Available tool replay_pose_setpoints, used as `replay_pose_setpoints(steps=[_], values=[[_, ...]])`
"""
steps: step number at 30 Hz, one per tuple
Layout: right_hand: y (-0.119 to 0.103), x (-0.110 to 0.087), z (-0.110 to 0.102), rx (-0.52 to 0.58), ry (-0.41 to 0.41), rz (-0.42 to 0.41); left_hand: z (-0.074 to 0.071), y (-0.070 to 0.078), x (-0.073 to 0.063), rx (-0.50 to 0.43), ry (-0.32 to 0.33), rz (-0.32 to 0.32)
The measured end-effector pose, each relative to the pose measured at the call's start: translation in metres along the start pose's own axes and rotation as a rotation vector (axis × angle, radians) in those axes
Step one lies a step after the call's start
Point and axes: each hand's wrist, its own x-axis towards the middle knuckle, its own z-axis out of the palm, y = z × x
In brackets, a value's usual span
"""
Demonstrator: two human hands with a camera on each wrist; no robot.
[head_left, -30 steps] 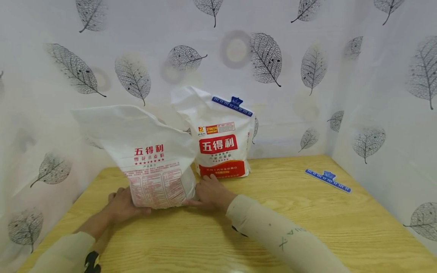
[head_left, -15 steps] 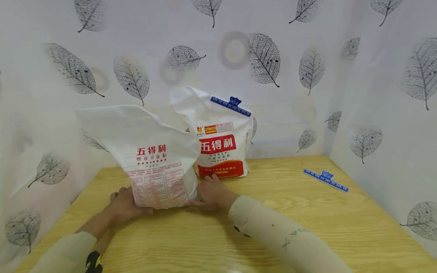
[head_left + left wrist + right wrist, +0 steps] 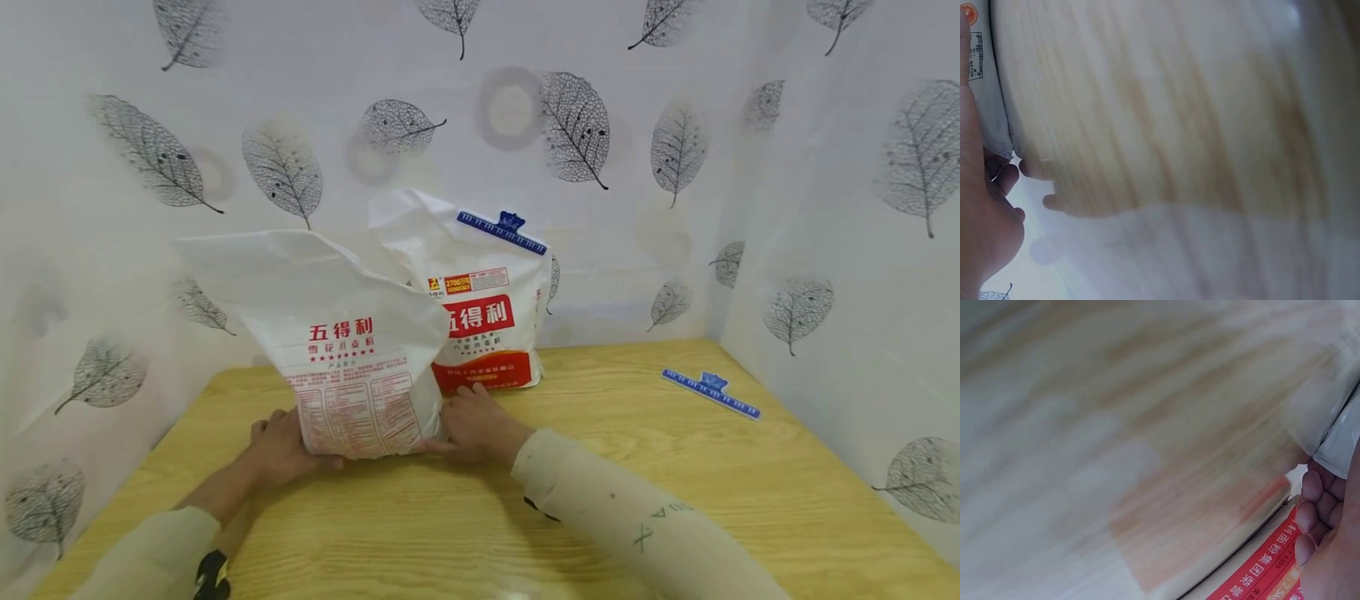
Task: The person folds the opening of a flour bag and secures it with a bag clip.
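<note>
A white flour bag (image 3: 352, 375) with red print stands on the wooden table, its unclipped top flaring up to the left. My left hand (image 3: 283, 450) grips its lower left corner, thumb along the front bottom edge. At the lower right corner my right hand (image 3: 480, 427) holds the bag, fingers curled in the right wrist view. Behind and to the right stands a second flour bag (image 3: 487, 358) with a red label, partly covered by the first. A blue sealing clip (image 3: 501, 232) is fixed across its top. The right hand's fingers (image 3: 1307, 516) are close to that bag.
Another blue sealing clip (image 3: 710, 393) lies on the right side of the wooden table (image 3: 600, 467). A white curtain (image 3: 480, 150) printed with leaves surrounds the table at the back and sides.
Both hands have shifted the front flour bag slightly to the right, so it covers more of the second bag's left side. The clips and the second bag stay in place.
</note>
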Motion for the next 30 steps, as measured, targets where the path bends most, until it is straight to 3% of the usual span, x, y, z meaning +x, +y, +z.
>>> replay_pose_setpoints(steps=[21, 30], values=[[0.005, -0.014, -0.005, -0.063, 0.016, 0.024, 0.003, 0.012, 0.005, -0.007, 0.0, 0.007], [0.011, -0.016, -0.001, 0.01, 0.09, -0.037, 0.006, 0.014, 0.006, -0.001, 0.007, 0.025]])
